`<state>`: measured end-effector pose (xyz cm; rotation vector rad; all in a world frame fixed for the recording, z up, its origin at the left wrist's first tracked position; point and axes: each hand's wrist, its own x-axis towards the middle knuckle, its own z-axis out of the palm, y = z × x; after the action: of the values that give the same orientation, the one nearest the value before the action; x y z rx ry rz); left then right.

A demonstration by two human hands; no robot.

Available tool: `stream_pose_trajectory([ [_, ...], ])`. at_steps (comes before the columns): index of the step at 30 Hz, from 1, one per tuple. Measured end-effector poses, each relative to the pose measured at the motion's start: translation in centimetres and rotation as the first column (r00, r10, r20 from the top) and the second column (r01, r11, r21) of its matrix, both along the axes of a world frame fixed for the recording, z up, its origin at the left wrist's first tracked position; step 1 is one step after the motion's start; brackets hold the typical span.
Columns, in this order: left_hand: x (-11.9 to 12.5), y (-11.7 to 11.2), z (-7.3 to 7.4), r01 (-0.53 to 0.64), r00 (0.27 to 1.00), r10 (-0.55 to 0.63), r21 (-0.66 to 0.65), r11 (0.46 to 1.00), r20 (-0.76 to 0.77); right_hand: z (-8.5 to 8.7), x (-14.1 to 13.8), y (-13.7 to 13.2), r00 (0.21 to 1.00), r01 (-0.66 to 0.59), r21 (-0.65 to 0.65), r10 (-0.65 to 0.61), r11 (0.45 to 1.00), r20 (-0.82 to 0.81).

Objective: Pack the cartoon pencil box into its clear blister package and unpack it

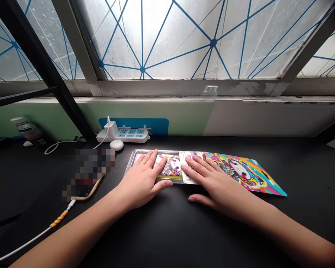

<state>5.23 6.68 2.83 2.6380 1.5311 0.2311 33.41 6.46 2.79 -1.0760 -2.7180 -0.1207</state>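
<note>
A colourful cartoon-printed card (248,173) lies flat on the black desk (167,230), partly inside a clear plastic sleeve (134,158) at its left end. My left hand (143,178) rests flat on the sleeve, fingers stretched out and slightly apart. My right hand (212,182) lies flat on the card's white strip next to it, fingers extended, thumb out to the side on the desk. Neither hand grips anything.
A white power strip (127,134) with a plugged-in charger sits at the back by the wall, a small white case (116,144) in front of it. A phone with cable (85,186) lies left. A bottle (28,130) stands far left. A window frame rises behind.
</note>
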Motion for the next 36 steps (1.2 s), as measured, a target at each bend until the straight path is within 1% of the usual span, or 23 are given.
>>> stream_pose_trajectory([
  [2, -0.1, 0.1, 0.1, 0.007, 1.0, -0.007, -0.006, 1.0, -0.008, -0.2, -0.1, 0.1, 1.0, -0.004, -0.021, 0.004, 1.0, 0.02],
  [5, -0.2, 0.3, 0.2, 0.011, 1.0, -0.011, 0.003, 1.0, -0.023, -0.1, 0.7, 0.3, 0.999, 0.012, -0.088, -0.009, 0.996, 0.036],
  [7, -0.4, 0.5, 0.2, 0.01, 0.999, -0.01, 0.009, 1.0, -0.04, -0.1, 1.3, 0.4, 0.999, 0.025, -0.124, -0.021, 0.992, 0.03],
  [9, -0.6, 0.7, 0.2, 0.012, 0.998, -0.012, 0.006, 1.0, -0.056, -0.2, 1.8, 0.5, 0.999, 0.033, -0.134, -0.032, 0.991, 0.009],
  [13, -1.6, 1.2, 0.7, -0.009, 0.998, 0.008, -0.018, 1.0, -0.055, -0.6, 2.3, 0.9, 0.999, 0.046, -0.099, -0.048, 0.994, -0.025],
  [17, -3.2, 1.7, 1.6, -0.064, 0.997, 0.062, -0.056, 0.996, -0.045, -0.8, 2.9, 1.7, 0.998, 0.054, -0.063, -0.053, 0.997, 0.014],
  [20, -4.0, 2.1, 1.9, -0.109, 0.994, 0.107, -0.054, 0.993, -0.031, -0.8, 3.6, 2.2, 0.999, 0.046, -0.022, -0.045, 0.999, 0.023],
  [22, -4.2, 2.3, 1.9, -0.111, 0.994, 0.11, -0.054, 0.992, -0.017, -0.6, 4.1, 2.5, 0.999, 0.035, 0.015, -0.035, 0.999, 0.019],
  [24, -4.3, 2.5, 1.8, -0.105, 0.994, 0.104, -0.053, 0.993, -0.018, -0.1, 4.7, 2.7, 0.999, 0.05, 0.051, -0.051, 0.997, 0.001],
  [28, -4.2, 2.8, 1.5, -0.108, 0.992, 0.107, -0.016, 0.994, -0.059, 1.3, 5.3, 2.5, 0.986, 0.162, 0.095, -0.157, 0.982, -0.058],
  [30, -4.0, 2.8, 1.4, -0.11, 0.991, 0.11, 0.005, 0.994, -0.073, 1.9, 5.0, 2.0, 0.98, 0.191, 0.136, -0.182, 0.972, -0.079],
  [32, -3.6, 2.8, 1.2, -0.113, 0.991, 0.115, 0.029, 0.993, -0.065, 2.5, 4.0, 1.1, 0.982, 0.177, 0.194, -0.159, 0.965, -0.106],
  [34, -3.1, 2.7, 0.9, -0.13, 0.99, 0.133, 0.063, 0.989, -0.048, 3.0, 2.3, -0.5, 0.987, 0.127, 0.246, -0.097, 0.961, -0.13],
  [36, -2.5, 2.6, 0.4, -0.16, 0.986, 0.163, 0.094, 0.983, -0.021, 3.2, 0.2, -2.6, 0.989, 0.051, 0.285, -0.009, 0.957, -0.146],
])
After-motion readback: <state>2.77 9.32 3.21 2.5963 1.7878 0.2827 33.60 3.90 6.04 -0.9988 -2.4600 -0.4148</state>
